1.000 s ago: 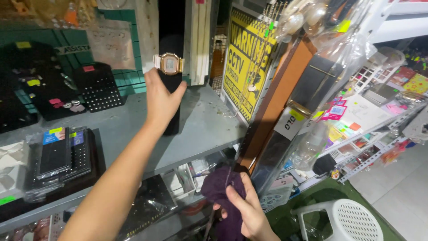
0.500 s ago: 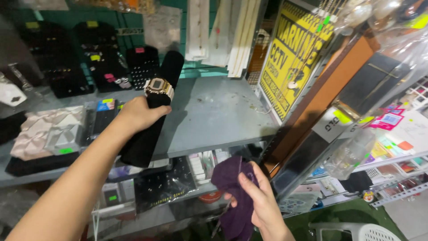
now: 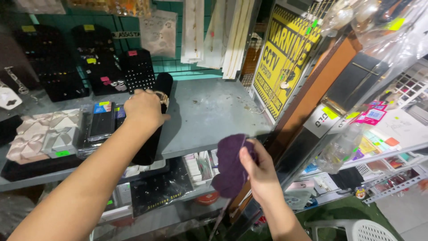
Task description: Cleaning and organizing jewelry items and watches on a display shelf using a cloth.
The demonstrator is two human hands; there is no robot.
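Watch stand (image 3: 154,127), a black velvet roll with a gold-toned watch (image 3: 161,97) strapped round it, lies tilted on the grey shelf (image 3: 209,116), its top pointing toward one o'clock. At nine o'clock of the stand sit flat black packets (image 3: 101,120) and a pale quilted display pad (image 3: 40,136). Black earring cards (image 3: 89,67) lean on the green grid wall at eleven o'clock. The left hand (image 3: 143,109) rests on the stand, fingers curled over its upper part beside the watch, gripping it. At five o'clock of the stand, below the shelf edge, the right hand (image 3: 258,172) pinches a purple cloth (image 3: 229,167) between thumb and closed fingers, the cloth hanging loose. A yellow and black warning sign (image 3: 285,53) stands at two o'clock. Judging by the pose, the stand is being set on the shelf while the cloth waits ready. A next move would call for a steady hold on the stand and bringing the cloth up to the shelf.
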